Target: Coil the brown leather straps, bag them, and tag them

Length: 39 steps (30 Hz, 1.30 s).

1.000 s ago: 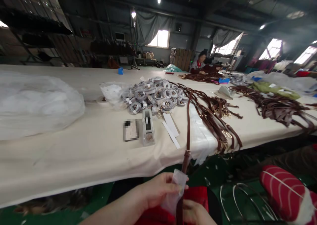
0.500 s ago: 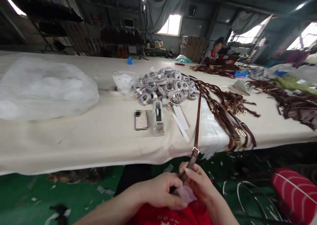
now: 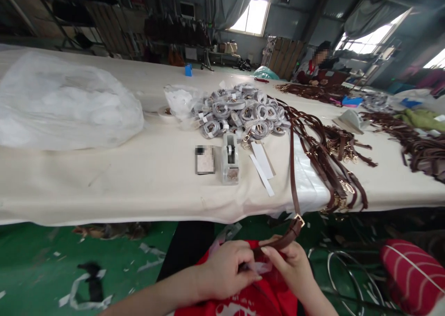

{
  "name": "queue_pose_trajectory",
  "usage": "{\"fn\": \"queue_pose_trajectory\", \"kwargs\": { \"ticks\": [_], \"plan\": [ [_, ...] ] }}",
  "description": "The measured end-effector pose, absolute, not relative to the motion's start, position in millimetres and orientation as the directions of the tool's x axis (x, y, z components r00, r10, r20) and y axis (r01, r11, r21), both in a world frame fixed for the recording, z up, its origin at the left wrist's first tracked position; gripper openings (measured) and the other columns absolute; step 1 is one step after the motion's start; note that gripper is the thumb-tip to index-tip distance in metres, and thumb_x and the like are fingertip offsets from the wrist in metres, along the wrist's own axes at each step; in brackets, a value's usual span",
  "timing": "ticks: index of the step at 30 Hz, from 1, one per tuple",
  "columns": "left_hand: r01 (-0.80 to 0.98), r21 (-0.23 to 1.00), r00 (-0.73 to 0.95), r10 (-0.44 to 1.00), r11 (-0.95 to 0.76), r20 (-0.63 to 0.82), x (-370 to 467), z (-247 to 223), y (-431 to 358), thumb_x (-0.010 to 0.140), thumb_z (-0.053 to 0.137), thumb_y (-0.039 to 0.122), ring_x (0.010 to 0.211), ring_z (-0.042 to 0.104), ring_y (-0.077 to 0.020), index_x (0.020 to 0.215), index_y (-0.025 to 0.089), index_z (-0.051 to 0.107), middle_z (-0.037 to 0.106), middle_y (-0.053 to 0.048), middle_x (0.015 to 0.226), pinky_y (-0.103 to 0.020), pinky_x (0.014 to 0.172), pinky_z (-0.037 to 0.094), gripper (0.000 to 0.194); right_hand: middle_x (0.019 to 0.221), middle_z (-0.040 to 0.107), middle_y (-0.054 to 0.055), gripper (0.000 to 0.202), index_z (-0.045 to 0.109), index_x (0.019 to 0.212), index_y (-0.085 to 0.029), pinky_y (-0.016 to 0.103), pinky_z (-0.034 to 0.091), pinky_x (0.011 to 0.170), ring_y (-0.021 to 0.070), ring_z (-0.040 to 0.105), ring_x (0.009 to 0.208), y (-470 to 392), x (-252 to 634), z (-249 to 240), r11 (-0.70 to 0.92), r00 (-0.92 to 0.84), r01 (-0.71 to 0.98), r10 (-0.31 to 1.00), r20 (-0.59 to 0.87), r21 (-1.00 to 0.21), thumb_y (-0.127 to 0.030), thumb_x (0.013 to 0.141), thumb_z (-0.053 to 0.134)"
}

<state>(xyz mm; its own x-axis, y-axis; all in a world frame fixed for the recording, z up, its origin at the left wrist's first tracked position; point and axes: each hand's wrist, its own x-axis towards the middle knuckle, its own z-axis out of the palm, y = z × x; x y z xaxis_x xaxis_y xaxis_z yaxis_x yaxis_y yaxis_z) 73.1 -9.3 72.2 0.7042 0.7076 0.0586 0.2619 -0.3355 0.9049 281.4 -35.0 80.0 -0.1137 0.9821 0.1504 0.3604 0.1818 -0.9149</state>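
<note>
Head view, strap: The long brown leather strap (image 3: 293, 181) runs from the brown strap pile (image 3: 318, 144) over the table edge; past its gold-coloured metal buckle (image 3: 299, 221), the near end has swung into a sideways bend above the lap.
Left hand: The hand (image 3: 229, 267) has fingers curled together, clamped on translucent plastic film (image 3: 263, 266) beside the strap's end.
Right hand: The hand (image 3: 295, 262) pinches the strap below the buckle, thumb in front.
Change: The new bend appears to bring leather and film together between both grips; whether the film surrounds the strap cannot be told.
Cream-covered table (image 3: 104, 181): A grey-and-clear tape dispenser (image 3: 230, 160) stands near white paper strips (image 3: 263, 160) and coiled, pale-wrapped straps (image 3: 239, 109).
Background: A person (image 3: 313, 70) sits beyond more brown straps.
</note>
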Motion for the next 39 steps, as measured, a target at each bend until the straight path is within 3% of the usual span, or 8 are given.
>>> {"fn": "queue_pose_trajectory", "kwargs": {
  "ticks": [9, 13, 16, 19, 24, 29, 39],
  "plan": [
    [0.338, 0.872, 0.718, 0.696, -0.355, 0.005, 76.1, 66.9, -15.5, 0.082, 0.071, 0.023, 0.084, 0.063, -0.0177, 0.077, 0.019, 0.064, 0.069, -0.003, 0.091, -0.024, 0.075, 0.045, 0.01, 0.085, 0.081, 0.003, 0.016, 0.081, 0.091, -0.027, 0.027, 0.06, 0.074, 0.0219, 0.076, 0.079, -44.8, 266.8, 79.9, 0.207, -0.193, 0.407, 0.972, 0.138, -0.89, -0.026, 0.091, 0.065],
    [0.317, 0.867, 0.736, 0.676, -0.385, 0.031, 78.4, 72.4, -14.6, 0.082, 0.071, 0.022, 0.082, 0.064, -0.0171, 0.072, 0.018, 0.059, 0.069, -0.002, 0.087, -0.024, 0.073, 0.044, 0.016, 0.083, 0.08, 0.007, 0.023, 0.082, 0.091, -0.024, 0.031, 0.061, 0.072, 0.0244, 0.075, 0.078, -42.6, 273.8, 78.4, 0.144, -0.19, 0.363, 0.979, 0.078, -0.92, -0.035, 0.093, 0.063],
    [0.298, 0.867, 0.741, 0.67, -0.4, 0.055, 80.7, 74.1, -15.8, 0.082, 0.073, 0.026, 0.072, 0.06, -0.0146, 0.068, 0.018, 0.053, 0.064, 0.001, 0.075, -0.023, 0.066, 0.04, 0.025, 0.07, 0.077, 0.009, 0.038, 0.08, 0.076, -0.02, 0.031, 0.06, 0.063, 0.0252, 0.073, 0.073, -39.5, 287.3, 73.8, 0.032, 0.006, 0.265, 0.999, 0.035, -0.964, -0.048, 0.092, 0.06],
    [0.305, 0.878, 0.716, 0.696, -0.37, 0.044, 83.1, 72.2, -18.2, 0.079, 0.076, 0.026, 0.073, 0.058, -0.014, 0.067, 0.018, 0.052, 0.062, 0.001, 0.075, -0.022, 0.066, 0.039, 0.028, 0.061, 0.074, 0.008, 0.045, 0.072, 0.054, -0.02, 0.028, 0.058, 0.059, 0.0251, 0.072, 0.069, -38.1, 295.8, 69.8, 0.013, 0.102, 0.303, 0.994, 0.046, -0.953, -0.049, 0.089, 0.065],
    [0.329, 0.887, 0.691, 0.723, -0.324, 0.008, 85.3, 69.2, -21.7, 0.077, 0.078, 0.027, 0.074, 0.058, -0.0143, 0.067, 0.017, 0.054, 0.061, 0.001, 0.074, -0.022, 0.067, 0.039, 0.028, 0.075, 0.079, 0.008, 0.037, 0.076, 0.06, -0.021, 0.027, 0.056, 0.057, 0.0226, 0.073, 0.065, -39.8, 293.6, 73.1, 0.124, 0.021, 0.444, 0.989, 0.148, -0.888, -0.04, 0.09, 0.065],
    [0.347, 0.893, 0.656, 0.755, -0.286, -0.013, 86.6, 66.6, -25.4, 0.078, 0.078, 0.026, 0.083, 0.062, -0.0165, 0.072, 0.017, 0.061, 0.066, -0.001, 0.084, -0.023, 0.076, 0.043, 0.02, 0.076, 0.081, 0.005, 0.021, 0.081, 0.077, -0.023, 0.027, 0.058, 0.058, 0.0218, 0.075, 0.063, -37.5, 292.3, 81.8, 0.246, -0.048, 0.514, 0.965, 0.259, -0.822, -0.032, 0.09, 0.066],
    [0.363, 0.895, 0.652, 0.757, -0.261, -0.044, 87.0, 61.5, -28.2, 0.083, 0.072, 0.033, 0.09, 0.06, -0.019, 0.078, 0.019, 0.064, 0.066, -0.003, 0.09, -0.028, 0.085, 0.046, 0.018, 0.081, 0.081, 0.004, 0.016, 0.082, 0.08, -0.028, 0.033, 0.064, 0.069, 0.0256, 0.077, 0.073, -41.3, 289.6, 84.0, 0.306, -0.108, 0.57, 0.948, 0.299, -0.763, -0.031, 0.088, 0.069]
  ]
}}
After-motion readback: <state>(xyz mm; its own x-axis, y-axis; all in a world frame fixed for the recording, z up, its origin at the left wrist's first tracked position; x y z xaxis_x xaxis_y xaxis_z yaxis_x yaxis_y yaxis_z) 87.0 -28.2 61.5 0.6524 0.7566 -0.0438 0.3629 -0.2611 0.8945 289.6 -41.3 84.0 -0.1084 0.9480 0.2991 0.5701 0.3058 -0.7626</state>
